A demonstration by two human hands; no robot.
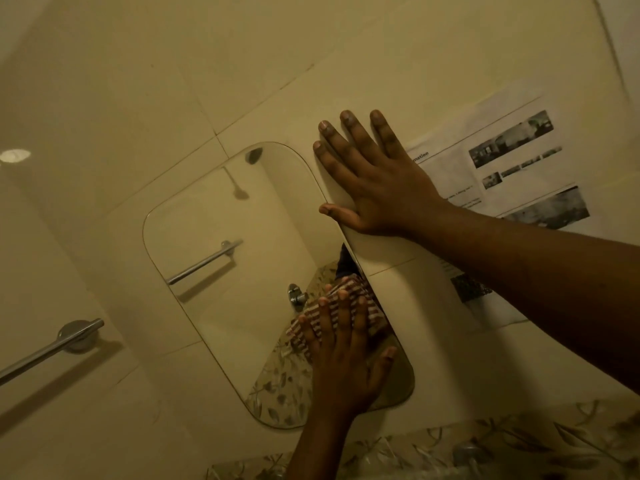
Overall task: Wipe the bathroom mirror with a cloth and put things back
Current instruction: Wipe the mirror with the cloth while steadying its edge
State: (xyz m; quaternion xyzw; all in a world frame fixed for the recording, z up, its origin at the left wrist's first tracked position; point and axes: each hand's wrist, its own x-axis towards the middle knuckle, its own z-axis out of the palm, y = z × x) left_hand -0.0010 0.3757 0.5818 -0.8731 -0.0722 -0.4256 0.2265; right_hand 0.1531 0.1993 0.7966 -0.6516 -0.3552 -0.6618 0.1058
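Currently wiping is in hand: the left hand [346, 368], fingers straight and spread, presses the striped cloth [370, 310] on the mirror [221, 216] at its lower right, the right hand [377, 188] braces flat on the wall tile [277, 81], and the next move likely calls for sweeping left across the glass.

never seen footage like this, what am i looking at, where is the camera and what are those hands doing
There is no machine here. One camera worn on a person's head looks at their own two bare hands, so the view is tilted. The surface is a tiled bathroom wall with a rounded mirror on it. The left hand presses a striped cloth against the mirror's lower part with straight fingers. The right hand lies flat on the wall beside the mirror and holds nothing. A printed sheet is on the wall to the right, a towel bar to the left.
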